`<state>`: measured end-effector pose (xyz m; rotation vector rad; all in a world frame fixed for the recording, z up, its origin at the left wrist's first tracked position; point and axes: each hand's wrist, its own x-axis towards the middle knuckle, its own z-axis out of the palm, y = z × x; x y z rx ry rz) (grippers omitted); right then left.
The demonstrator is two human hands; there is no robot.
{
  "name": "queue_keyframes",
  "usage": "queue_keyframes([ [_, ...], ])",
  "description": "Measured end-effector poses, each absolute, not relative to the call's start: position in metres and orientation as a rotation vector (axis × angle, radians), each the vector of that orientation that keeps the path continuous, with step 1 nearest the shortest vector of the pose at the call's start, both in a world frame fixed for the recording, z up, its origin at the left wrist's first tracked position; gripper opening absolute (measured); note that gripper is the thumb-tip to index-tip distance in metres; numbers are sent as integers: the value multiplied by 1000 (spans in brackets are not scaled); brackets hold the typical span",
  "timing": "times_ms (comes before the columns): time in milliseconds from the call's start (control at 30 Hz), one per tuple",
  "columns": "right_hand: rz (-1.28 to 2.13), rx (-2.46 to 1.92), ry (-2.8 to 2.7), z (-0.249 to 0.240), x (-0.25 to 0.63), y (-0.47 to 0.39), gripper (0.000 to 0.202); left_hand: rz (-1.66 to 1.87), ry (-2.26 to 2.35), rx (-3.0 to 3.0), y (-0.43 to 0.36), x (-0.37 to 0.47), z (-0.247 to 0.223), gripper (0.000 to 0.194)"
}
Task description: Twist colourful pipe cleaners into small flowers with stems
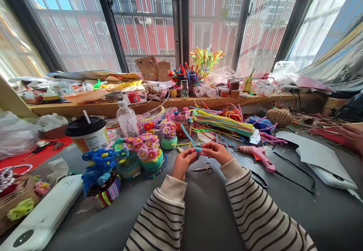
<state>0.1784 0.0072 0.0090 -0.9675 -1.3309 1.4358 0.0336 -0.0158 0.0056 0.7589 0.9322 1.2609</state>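
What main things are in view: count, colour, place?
pipe cleaner: one, light blue, centre
scissors: one, silver, centre
glue gun: one, pink, right
pipe-cleaner bundle: one, mostly yellow, right
flower pots: at least four, multicoloured, left
cup: one, white, left
bottle: one, clear, left
devices: two, white, left, right
sill clutter: many, mixed colours, back
windows: several, dark-framed, back
another person's hand: one, right edge
left hand: one, bare, on pipe cleaner
right hand: one, bare, on pipe cleaner

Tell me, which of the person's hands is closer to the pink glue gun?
Right. The pink glue gun lies just off the outer side of the right hand, apart from it; the left hand is farther away, with the right hand in between.
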Motion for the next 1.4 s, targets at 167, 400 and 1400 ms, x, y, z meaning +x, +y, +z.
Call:
queue_keyframes([
  [167,1305,-984,-1414,5,176,6,23,1304,974,847,-16,34,6,26],
  [400,1244,-1004,-1558,4,176,5,22,1260,1060,941,-19,32,8,26],
  [1400,1325,-971,-1356,15,178,6,22,1337,941,740,-20,35,10,28],
])
